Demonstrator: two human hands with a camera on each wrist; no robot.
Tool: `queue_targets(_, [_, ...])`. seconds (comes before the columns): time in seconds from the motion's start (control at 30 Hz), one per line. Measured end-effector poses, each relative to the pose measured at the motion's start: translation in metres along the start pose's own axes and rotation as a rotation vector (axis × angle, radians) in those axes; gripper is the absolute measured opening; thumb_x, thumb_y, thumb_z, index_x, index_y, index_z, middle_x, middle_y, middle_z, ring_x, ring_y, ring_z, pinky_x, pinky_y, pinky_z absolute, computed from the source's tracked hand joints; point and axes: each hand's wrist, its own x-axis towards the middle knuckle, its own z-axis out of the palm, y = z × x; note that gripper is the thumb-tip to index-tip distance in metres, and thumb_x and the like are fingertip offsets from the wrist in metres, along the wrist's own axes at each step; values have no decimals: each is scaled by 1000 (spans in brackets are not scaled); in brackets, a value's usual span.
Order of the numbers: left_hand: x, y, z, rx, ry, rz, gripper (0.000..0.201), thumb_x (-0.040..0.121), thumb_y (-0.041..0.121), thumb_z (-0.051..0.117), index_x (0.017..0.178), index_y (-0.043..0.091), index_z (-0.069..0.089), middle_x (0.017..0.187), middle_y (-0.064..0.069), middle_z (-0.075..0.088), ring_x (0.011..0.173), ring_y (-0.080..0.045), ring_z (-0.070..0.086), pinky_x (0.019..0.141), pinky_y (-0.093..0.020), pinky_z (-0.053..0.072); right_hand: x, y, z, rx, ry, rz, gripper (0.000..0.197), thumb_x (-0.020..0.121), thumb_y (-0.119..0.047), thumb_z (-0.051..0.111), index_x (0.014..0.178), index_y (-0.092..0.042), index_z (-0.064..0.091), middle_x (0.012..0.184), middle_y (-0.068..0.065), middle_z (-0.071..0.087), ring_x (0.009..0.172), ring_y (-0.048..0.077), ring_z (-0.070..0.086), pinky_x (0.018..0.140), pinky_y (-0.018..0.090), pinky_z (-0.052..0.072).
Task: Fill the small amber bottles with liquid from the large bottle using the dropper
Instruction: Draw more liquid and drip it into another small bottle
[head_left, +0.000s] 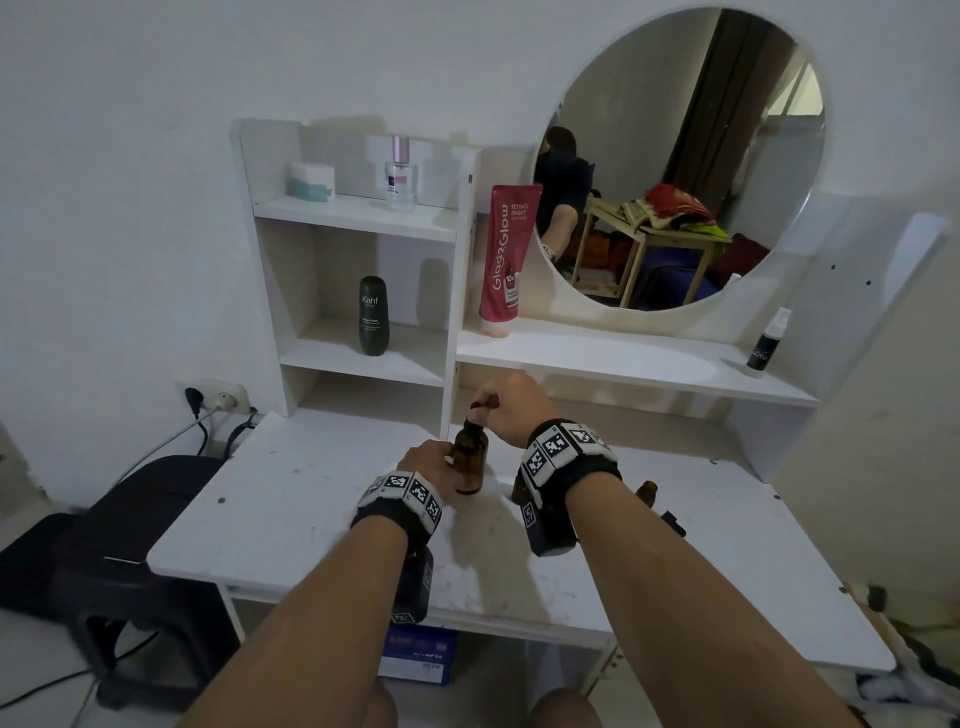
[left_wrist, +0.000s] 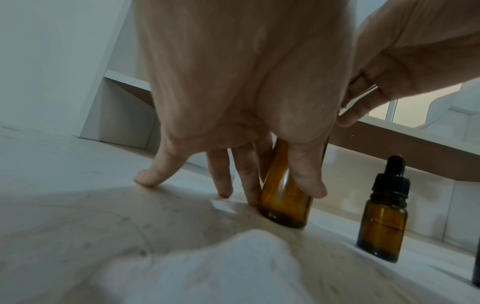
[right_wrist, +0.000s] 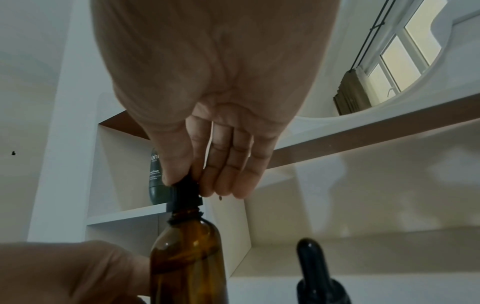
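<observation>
White desk (head_left: 291, 499): left hand (head_left: 423, 460) grips large bottle (head_left: 470, 460); right hand (head_left: 511, 408) pinches dropper (head_left: 483, 405).

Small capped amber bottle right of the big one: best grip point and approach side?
Grip the small amber bottle on its round glass body below the black dropper cap, from the right with the right hand. It stands upright and apart; the left hand and large bottle crowd its left side.
</observation>
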Motion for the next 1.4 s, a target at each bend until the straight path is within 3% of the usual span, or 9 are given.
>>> queue_targets(0.13, [-1, 0, -1, -5, -6, -3, 42, 76, 39, 74, 114, 24, 67, 113, 0, 68, 102, -21, 63, 84, -28, 50, 0, 0, 2, -2, 21, -8, 7, 85, -15, 68, 85, -10, 73, 79, 0, 62, 81, 17, 58, 71, 26, 43])
queue_targets(0.33, [-4, 2, -2, -21, -7, -8, 42, 76, 39, 74, 114, 23, 68, 112, 0, 68, 102, -21, 63, 85, -28, 51, -1, -2, 0, -67, 50, -50, 10, 85, -10, 66, 88, -7, 75, 90, 10, 72, 85, 20, 60, 71, 24, 43])
queue_targets(0.53, [-5, 2, -2, -38, -17, -17, 38, 76, 37, 74, 110, 22, 69, 108, -1, 69, 97, -21, 64, 80, -26, 50, -5, -2, -5, -33, 28, -33, 12, 87, -16, 67, 93, -8, 74, 87, 5, 67, 80, 13, 54, 71, 23, 40])
queue_targets(0.7, [-4, 3, -3, -39, -19, -14, 39, 76, 37, 73, 111, 21, 68, 110, -2, 69, 99, -23, 64, 83, -28, 51, -7, -4, -7, -37, -14, -18, 12, 87, -19, 67, 93, -10, 73, 87, 3, 64, 82, 14, 55, 72, 25, 43])
queue_targets(0.87, [-5, 3, -5, -42, -36, -2, 34, 78, 35, 71, 109, 19, 69, 109, -3, 69, 98, -23, 64, 80, -26, 50, -5, -6, -7, -31, -12, 15, 9, 86, -18, 68, 90, -13, 74, 78, -6, 59, 79, 12, 56, 71, 26, 45])
queue_targets(1.07, [-3, 4, -9, -38, -69, -4, 38, 79, 33, 73, 113, 17, 68, 114, -6, 68, 104, -25, 63, 84, -26, 49, -2, -7, -2, -89, 25, -25, 9, 85, -13, 68, 91, -11, 75, 86, 3, 69, 79, 12, 58, 72, 23, 47])
queue_targets(1.2, [-4, 6, -8, -39, -64, -11, 40, 80, 34, 74, 116, 18, 67, 116, -5, 67, 107, -25, 62, 86, -26, 48, -1, -5, -3, -79, 38, -26, 9, 83, -10, 68, 89, -11, 75, 84, 1, 69, 76, 9, 56, 66, 20, 45])
queue_targets(1.4, [-6, 7, -10, -32, -81, -23, 45, 78, 38, 74, 119, 20, 65, 120, -3, 65, 109, -24, 61, 85, -25, 45, 1, -12, -10, -155, 43, -52, 13, 84, -15, 67, 90, -7, 75, 95, 8, 71, 92, 23, 62, 78, 31, 52])
